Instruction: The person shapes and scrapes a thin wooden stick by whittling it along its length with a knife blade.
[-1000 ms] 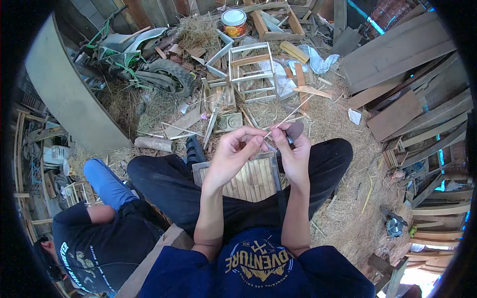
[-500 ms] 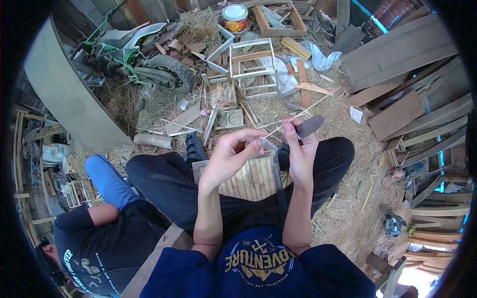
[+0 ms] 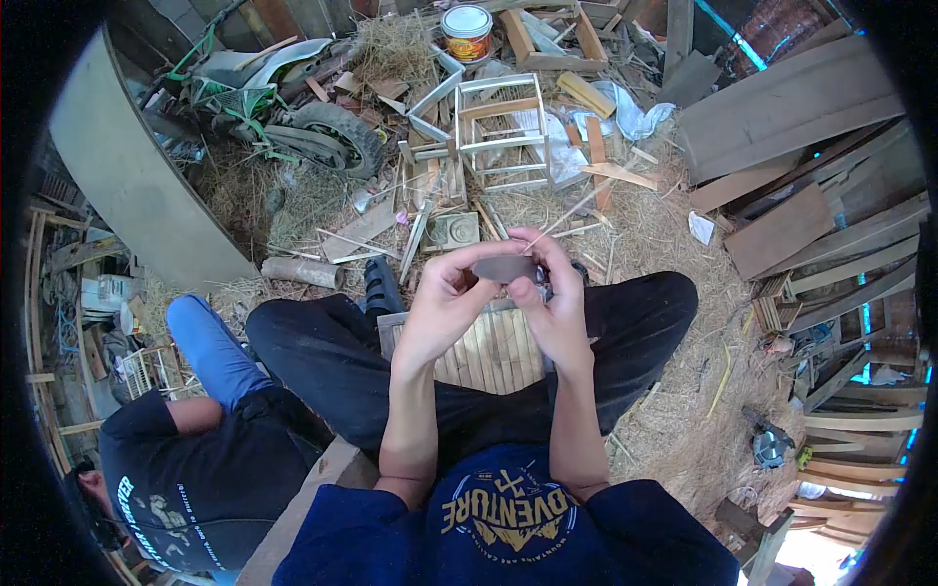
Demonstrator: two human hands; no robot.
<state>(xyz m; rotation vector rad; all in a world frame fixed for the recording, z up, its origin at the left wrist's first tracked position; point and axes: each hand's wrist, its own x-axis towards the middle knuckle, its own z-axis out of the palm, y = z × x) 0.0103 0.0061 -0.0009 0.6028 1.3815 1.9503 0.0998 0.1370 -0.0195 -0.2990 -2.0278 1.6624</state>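
My right hand (image 3: 559, 308) is closed around a knife, whose broad dark blade (image 3: 503, 269) points left across the fingers of my left hand (image 3: 442, 305). A thin wooden strip (image 3: 572, 213) runs from between the two hands up and to the right. My left hand is closed at the strip's near end, with its fingertips partly covered by the blade. The knife's handle is hidden inside my right hand. Below both hands, a slatted wooden panel (image 3: 489, 356) lies between my crossed legs.
A person in a black shirt (image 3: 215, 488) sits close on my left. Ahead are a small wooden frame (image 3: 500, 146), a paint can (image 3: 467, 35) and a motorbike (image 3: 313, 142). Boards (image 3: 791, 107) lean at right, near a circular saw (image 3: 770, 444). Straw and wood scraps cover the ground.
My right hand has moved left, close against my left hand. The knife blade has swung from pointing right to lying over the left fingers. My left hand has barely shifted.
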